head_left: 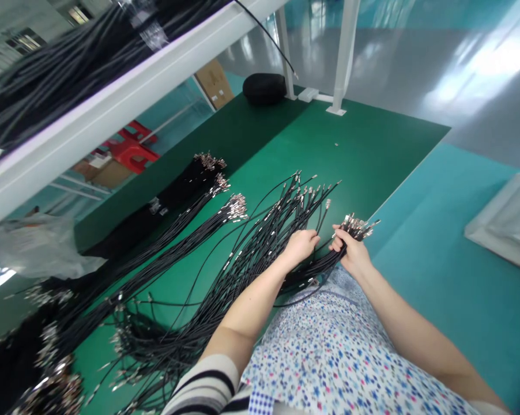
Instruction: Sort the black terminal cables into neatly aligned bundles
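Note:
My right hand (351,249) is closed round a bundle of black cables (329,264). Their metal connector ends (358,226) stick out past its fingers. Just left of it, my left hand (302,246) is pinched shut. A single black cable with a metal end (327,205) rises from its fingertips. Beneath and beyond the left forearm lies a loose spread of black cables (260,248), their silvery tips pointing in uneven directions. The lower part of the held bundle rests by the apron (329,346) and is partly hidden behind my left hand.
Gathered cable bundles (191,236) lie to the left on the green tabletop (368,150), beside a plastic bag (39,245). A white raised shelf (125,92) carrying more cables crosses the upper left. A black rounded object (264,88) sits near the shelf's leg (345,57).

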Demonstrator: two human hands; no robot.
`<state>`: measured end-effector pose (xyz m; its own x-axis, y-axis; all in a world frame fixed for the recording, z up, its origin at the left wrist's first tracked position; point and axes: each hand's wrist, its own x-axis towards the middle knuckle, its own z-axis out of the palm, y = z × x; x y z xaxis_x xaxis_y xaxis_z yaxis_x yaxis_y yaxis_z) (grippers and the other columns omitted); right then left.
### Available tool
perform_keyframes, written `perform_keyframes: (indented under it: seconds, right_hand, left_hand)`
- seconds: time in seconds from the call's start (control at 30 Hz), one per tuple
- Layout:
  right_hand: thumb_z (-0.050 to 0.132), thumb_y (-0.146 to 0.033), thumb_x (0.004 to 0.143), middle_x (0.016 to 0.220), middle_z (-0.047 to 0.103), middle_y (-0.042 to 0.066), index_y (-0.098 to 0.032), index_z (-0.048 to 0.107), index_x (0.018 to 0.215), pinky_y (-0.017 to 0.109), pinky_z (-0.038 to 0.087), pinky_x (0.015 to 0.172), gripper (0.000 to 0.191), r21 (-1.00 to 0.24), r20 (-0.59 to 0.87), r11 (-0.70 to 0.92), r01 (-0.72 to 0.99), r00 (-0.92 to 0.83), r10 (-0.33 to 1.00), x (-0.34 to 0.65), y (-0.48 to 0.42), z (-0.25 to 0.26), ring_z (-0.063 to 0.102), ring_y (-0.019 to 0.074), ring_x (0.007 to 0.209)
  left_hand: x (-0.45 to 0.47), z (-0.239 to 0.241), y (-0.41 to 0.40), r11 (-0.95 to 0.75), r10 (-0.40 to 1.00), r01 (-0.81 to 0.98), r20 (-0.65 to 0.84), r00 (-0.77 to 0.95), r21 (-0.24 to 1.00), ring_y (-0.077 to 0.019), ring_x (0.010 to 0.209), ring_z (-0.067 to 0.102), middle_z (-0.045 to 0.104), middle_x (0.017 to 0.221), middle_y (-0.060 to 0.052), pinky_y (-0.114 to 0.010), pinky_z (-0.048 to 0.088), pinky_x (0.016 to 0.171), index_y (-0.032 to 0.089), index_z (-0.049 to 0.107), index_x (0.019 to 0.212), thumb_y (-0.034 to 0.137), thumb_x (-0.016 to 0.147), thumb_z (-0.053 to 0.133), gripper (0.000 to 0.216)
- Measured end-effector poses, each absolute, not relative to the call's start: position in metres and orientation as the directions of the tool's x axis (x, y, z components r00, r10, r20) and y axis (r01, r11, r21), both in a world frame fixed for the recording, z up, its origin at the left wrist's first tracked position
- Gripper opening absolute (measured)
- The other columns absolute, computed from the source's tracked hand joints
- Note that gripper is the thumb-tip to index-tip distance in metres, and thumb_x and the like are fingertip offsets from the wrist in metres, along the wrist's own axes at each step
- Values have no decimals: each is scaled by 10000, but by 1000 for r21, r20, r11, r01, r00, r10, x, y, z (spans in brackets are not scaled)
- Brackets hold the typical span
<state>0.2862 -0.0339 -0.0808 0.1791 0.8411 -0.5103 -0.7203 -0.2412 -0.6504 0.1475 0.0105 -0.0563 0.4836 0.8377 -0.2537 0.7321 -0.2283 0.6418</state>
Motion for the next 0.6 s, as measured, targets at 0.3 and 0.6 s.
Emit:
perform_keyframes:
  seconds: [0.3,0.6]
  right_hand:
    - [674,-348,690,518,580,-11,-167,658,742,280,477,566,189,-992,-97,-87,-93,110,989,252,-51,8,545,123,508]
    - [693,-279,667,717,676,21,-160,677,749,304,505,719,146,-990,128,131,-44,66,990,197,1,36,619,151,667]
  left_hand:
    - [87,-5,-3,-313,816,488,-32,577,814,-103,659,501,585,767,-5,-206,385,639,166,563,1026,285,874,431,234]
    - [22,4,-26,-309,949,579,199,247,755,-132,827,578,620,870,-44,-244,443,772,170,610,952,242,884,425,211]
